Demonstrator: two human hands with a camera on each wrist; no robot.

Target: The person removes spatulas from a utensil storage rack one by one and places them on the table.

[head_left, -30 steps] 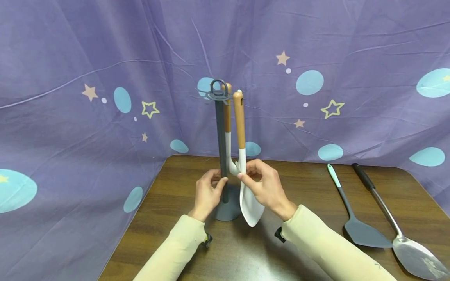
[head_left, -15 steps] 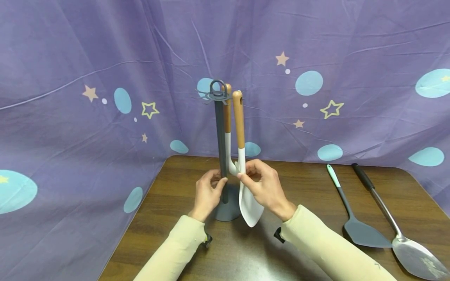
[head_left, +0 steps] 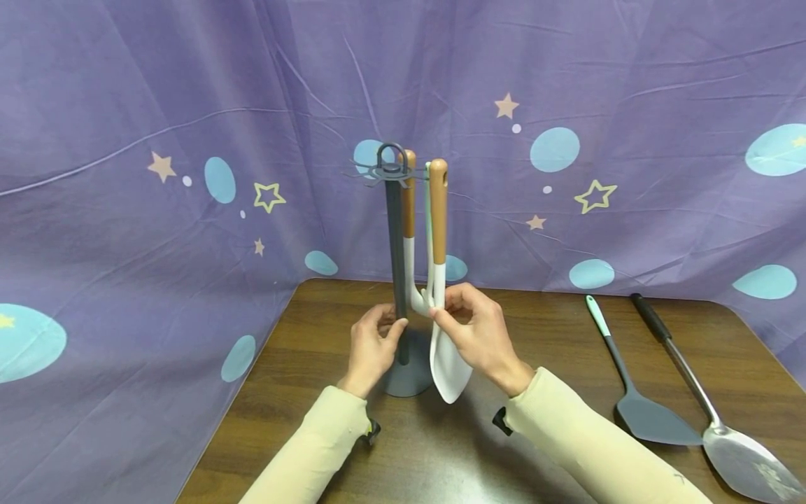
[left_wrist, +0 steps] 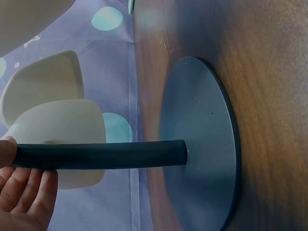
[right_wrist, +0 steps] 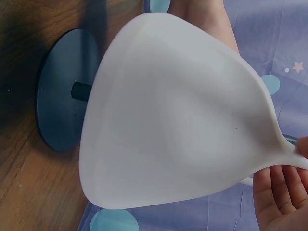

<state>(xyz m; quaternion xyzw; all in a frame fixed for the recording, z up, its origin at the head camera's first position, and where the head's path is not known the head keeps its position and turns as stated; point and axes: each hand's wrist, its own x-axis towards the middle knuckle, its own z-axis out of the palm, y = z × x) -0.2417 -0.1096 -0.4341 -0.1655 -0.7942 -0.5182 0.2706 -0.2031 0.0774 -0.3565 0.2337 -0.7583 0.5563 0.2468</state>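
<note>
My left hand (head_left: 370,346) grips the dark grey post (head_left: 395,245) of an upright utensil rack low down, thumb in front. My right hand (head_left: 481,332) pinches the white neck of a spatula (head_left: 439,217) with a wooden handle. The spatula stands upright, handle up, its top just right of the rack's hook ring (head_left: 392,171). Its broad white blade (right_wrist: 178,110) fills much of the right wrist view. Behind the post hangs another wooden-handled white utensil (head_left: 408,203). A mint-green handle (head_left: 429,203) shows between it and the spatula. Pale blades (left_wrist: 62,122) appear behind the post in the left wrist view.
The rack's round base (head_left: 406,381) stands on the wooden table (head_left: 302,336). At right lie a grey spatula (head_left: 648,420) with a mint handle and a steel spatula (head_left: 739,455) with a black grip. A purple curtain (head_left: 252,84) hangs behind.
The held spatula's handle top has shifted right, away from the hook ring, and slightly up. The mint-green handle behind it now shows. My left hand and the rack have stayed still.
</note>
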